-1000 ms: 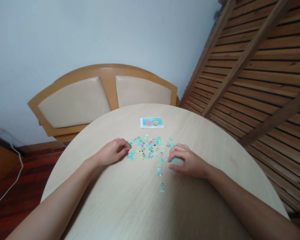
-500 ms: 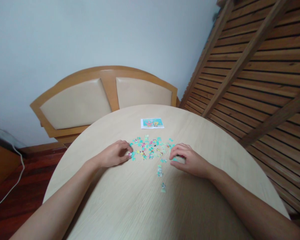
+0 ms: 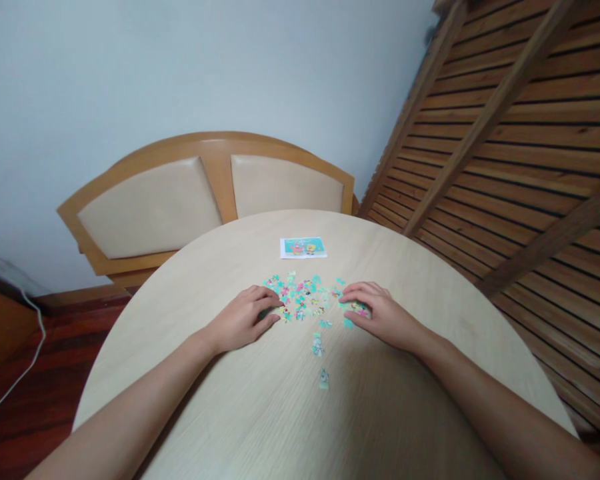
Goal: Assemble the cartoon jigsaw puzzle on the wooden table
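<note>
Small jigsaw puzzle pieces (image 3: 300,300) in turquoise, pink and yellow lie spread over the middle of the table. At their left edge my left hand (image 3: 250,317) rests with thumb and fingers apart, its fingertips among the pieces. My right hand (image 3: 375,310) lies at the right edge, fingers parted, with a few pieces (image 3: 361,311) showing between its thumb and forefinger. Closer to me lie joined pale-green pieces (image 3: 317,345) and, below them, another small piece (image 3: 324,379). Neither hand visibly grips a piece.
A picture card (image 3: 303,247) with two cartoon figures lies beyond the pieces on the round wooden table (image 3: 220,413). A padded wooden headboard-like panel (image 3: 213,180) stands behind, by the wall. Wooden slats (image 3: 510,133) rise on the right, and a white cable (image 3: 43,333) hangs at left.
My left hand has moved right, over the left edge of the pieces. My right hand has shifted slightly and its thumb and fingers are wider apart, so more pieces show there.
</note>
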Action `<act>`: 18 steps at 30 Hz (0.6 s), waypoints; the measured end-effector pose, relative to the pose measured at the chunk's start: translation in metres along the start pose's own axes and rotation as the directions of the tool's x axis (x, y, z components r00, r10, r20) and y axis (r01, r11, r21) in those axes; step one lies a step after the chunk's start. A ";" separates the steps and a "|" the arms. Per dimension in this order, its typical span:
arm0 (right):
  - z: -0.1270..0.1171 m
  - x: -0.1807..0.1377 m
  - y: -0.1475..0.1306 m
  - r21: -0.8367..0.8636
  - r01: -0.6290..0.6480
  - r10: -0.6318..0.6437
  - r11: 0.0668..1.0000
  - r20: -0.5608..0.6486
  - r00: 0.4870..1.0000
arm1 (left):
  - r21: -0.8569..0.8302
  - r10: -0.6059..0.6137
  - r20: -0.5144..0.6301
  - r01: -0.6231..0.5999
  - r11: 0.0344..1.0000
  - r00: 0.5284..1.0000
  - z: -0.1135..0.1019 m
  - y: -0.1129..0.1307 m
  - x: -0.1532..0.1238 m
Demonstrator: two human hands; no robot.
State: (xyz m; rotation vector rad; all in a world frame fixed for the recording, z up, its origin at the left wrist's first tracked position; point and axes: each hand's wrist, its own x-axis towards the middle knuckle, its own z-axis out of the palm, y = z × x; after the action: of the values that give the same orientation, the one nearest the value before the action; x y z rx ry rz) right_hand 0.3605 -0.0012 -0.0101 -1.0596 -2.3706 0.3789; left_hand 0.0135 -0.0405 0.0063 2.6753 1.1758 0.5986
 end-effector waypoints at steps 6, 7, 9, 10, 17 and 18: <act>0.002 -0.004 -0.002 -0.027 -0.076 0.076 0.997 -0.001 0.997 | 0.068 -0.140 -0.157 0.152 0.986 0.978 0.004 -0.007 0.000; 0.002 -0.005 -0.003 -0.029 -0.080 0.080 0.996 -0.004 0.997 | 0.077 -0.160 -0.166 0.175 0.982 0.973 0.004 -0.009 0.000; 0.002 -0.005 -0.003 -0.033 -0.085 0.085 0.996 -0.015 0.996 | 0.093 -0.191 -0.152 0.206 0.974 0.970 0.004 -0.014 0.000; 0.002 -0.005 -0.003 -0.035 -0.086 0.086 0.996 -0.021 0.996 | 0.101 -0.198 -0.140 0.213 0.972 0.970 0.004 -0.016 0.000; 0.003 -0.005 -0.001 -0.049 -0.088 0.088 0.995 -0.020 0.996 | 0.138 -0.146 -0.120 0.163 0.977 0.982 0.000 -0.013 0.000; 0.003 -0.005 -0.001 -0.049 -0.088 0.087 0.995 -0.018 0.996 | 0.145 -0.139 -0.105 0.154 0.977 0.985 0.000 -0.012 0.000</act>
State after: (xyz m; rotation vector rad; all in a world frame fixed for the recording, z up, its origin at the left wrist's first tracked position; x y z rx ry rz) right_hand 0.3612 -0.0054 -0.0134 -1.1886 -2.3365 0.3433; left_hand 0.0053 -0.0325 0.0026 2.6771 1.4868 0.6415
